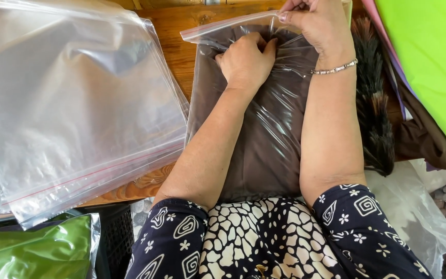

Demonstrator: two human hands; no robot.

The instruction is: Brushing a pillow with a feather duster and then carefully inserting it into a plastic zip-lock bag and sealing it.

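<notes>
Wooden table (174, 49), left hand (243, 62) curled, pressing brown fabric (264, 150) inside clear zip bag (280, 111), right hand (318, 23) fingers pinching its far-edge opening, empty bags (73, 103) stacked left.

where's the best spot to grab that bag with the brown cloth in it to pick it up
Probably by the zip strip along the far, open end of the clear bag, coming from above that edge. The strip is stiffer than the thin film and sticks out past the brown cloth. The right hand already pinches it there, while the left hand presses the cloth flat.
</notes>
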